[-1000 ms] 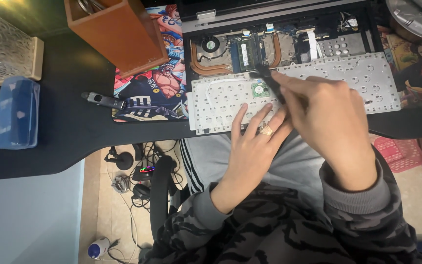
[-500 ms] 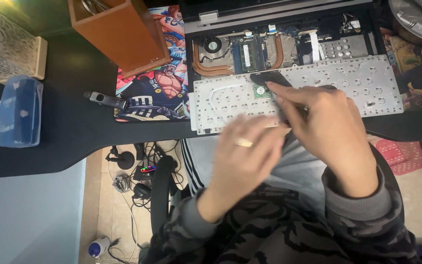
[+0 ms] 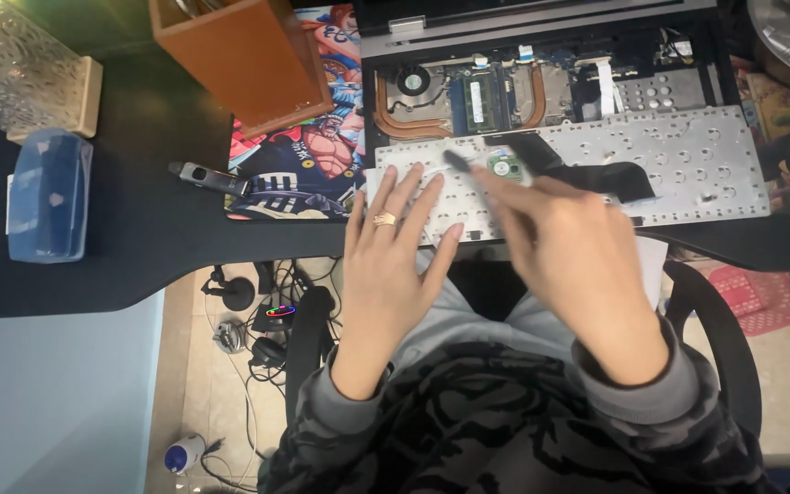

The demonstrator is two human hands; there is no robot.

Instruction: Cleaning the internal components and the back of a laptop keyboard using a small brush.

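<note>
An opened laptop base [image 3: 505, 91] lies on the black desk, its fan, copper heat pipes and boards bare. In front of it rests a silver keyboard plate [image 3: 697, 165], underside up, with a black film strip across it. My left hand [image 3: 395, 247], a ring on one finger, lies flat with fingers spread on the plate's left part. My right hand [image 3: 578, 256] hovers over the plate's front edge, blurred, pinching a slim dark tool [image 3: 464, 165] whose tip points up and left near a small green round part [image 3: 502, 166].
A brown wooden box [image 3: 240, 55] stands on a colourful cartoon mat [image 3: 304, 155], with a small black pen-like device [image 3: 208, 177] beside it. A blue plastic box [image 3: 48, 197] and a glass container [image 3: 20, 64] sit at left. Cables [image 3: 267, 316] lie on the floor; a pink basket [image 3: 761, 293] stands at right.
My left hand lifted off the plate, then came down flat further left. My right hand drew back toward me and the tool tip swung left.
</note>
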